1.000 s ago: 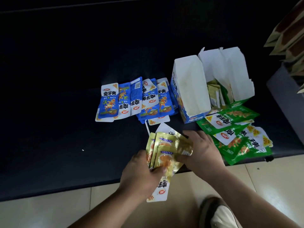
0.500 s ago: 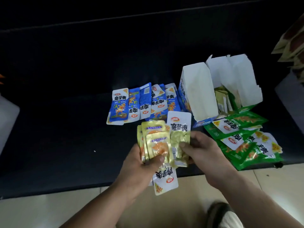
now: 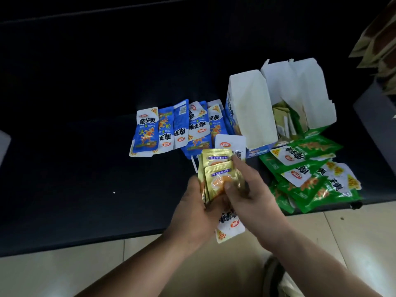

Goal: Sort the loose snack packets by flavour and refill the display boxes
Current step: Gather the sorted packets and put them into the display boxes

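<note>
The left hand [image 3: 192,209] grips the near end of a small stack of gold packets [image 3: 216,174], its fingers curled round the left edge; the right hand [image 3: 250,196] pinches the same stack from the right, with the forefinger stretched along the right edge. I judge that both hands hold it this way to square the packets into one even bundle before it goes to a box. The stack is in the air, above the near edge of the dark shelf [image 3: 85,168], between the blue packets [image 3: 171,129] on the left and the green packets [image 3: 306,174] on the right; this looks deliberate, one place for each flavour.

The gold packets are shiny foil with a purple band and an orange picture; they are not all turned one way, since one white end stands out at the far side and another, with a red logo, hangs out at the near side. The blue packets lie in an overlapping row just beside the blue display box [image 3: 252,110]; the green ones lie in a loose heap on the near side of the green display box [image 3: 308,91], which has some packets standing inside; both boxes are open at the top. I cannot tell which box is meant for the gold flavour.
</note>
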Demonstrator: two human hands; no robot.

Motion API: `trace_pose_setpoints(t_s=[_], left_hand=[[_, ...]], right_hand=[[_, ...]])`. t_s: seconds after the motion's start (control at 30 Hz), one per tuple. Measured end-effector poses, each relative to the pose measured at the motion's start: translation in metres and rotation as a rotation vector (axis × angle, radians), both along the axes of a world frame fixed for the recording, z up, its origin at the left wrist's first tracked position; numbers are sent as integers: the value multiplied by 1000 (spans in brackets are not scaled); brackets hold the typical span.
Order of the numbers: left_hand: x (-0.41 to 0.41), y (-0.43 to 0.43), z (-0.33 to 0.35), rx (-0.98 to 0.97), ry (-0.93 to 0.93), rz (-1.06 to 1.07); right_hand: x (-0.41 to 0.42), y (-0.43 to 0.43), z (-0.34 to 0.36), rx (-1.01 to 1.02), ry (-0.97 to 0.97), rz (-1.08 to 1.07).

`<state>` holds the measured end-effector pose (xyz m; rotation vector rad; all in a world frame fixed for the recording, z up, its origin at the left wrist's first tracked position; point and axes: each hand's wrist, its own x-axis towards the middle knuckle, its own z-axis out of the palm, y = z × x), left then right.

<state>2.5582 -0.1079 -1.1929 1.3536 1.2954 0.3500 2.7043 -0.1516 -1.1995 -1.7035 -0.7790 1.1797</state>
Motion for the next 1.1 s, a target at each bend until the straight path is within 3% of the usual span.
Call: trace_pose_setpoints(t_s=[0.1,0.27,0.53,0.7,0.8,0.93,1.1], left_hand=[[2,-3,4,17,25,-50],[1,3,9,28,21,-111],[-2,4,46,261,15,-107],[21,7,89,345,-31,-133],[47,21,115,340,-43,-192],[95,52,140,349,-51,-248],[152,89,147,205,-10,-175]], right_hand=[[-4,1,-3,-20,-61,23],[1,3,-3,-69,15,-36],[1,-4,37,0,-31,-23],[23,-3,69,59,39,-46],[40,-1,84,130,14,-158],[79,15,98,187,-165,-319],[126,49,113,79,-119,-286]])
